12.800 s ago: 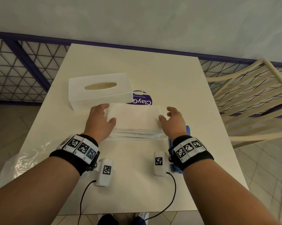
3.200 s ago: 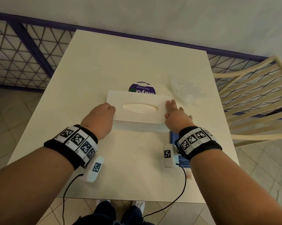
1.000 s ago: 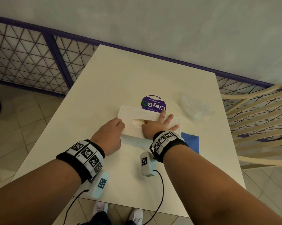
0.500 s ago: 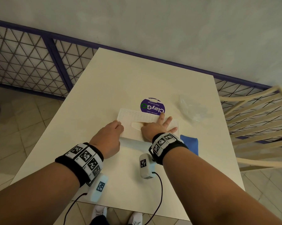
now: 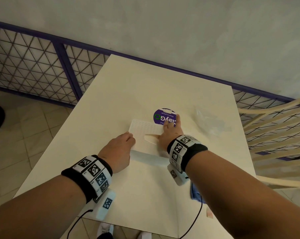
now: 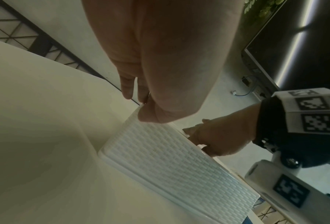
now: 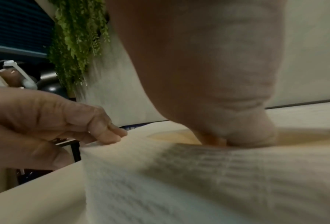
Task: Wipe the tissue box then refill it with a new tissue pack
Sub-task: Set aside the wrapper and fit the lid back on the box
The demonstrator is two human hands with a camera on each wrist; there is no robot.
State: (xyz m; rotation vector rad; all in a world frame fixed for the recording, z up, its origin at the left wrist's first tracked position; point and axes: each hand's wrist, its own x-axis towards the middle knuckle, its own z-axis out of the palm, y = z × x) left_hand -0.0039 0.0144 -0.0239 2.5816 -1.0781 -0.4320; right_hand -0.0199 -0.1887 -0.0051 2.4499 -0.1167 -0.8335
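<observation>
The white textured tissue box (image 5: 144, 128) lies flat on the cream table (image 5: 145, 83), its oval slot (image 5: 151, 138) facing up. My left hand (image 5: 131, 137) grips the box's left end, fingers curled over the top edge and thumb on the side, as the right wrist view shows (image 7: 110, 136). My right hand (image 5: 170, 125) lies on top of the box, fingers stretched towards the far edge. Its thumb side dips into the slot (image 7: 171, 136). No tissue shows through the slot. The left wrist view shows the box's near long side (image 6: 179, 166).
A round purple sticker (image 5: 164, 116) sits on the table just beyond the box. A crumpled clear plastic wrapper (image 5: 209, 121) lies to the right. A blue cloth (image 5: 195, 192) lies near the front right edge under my right forearm. A cream slatted chair (image 5: 275, 135) stands at right.
My right hand's fingers have drawn together and reached further across the box top towards the sticker. The left hand keeps its grip on the box's left end.
</observation>
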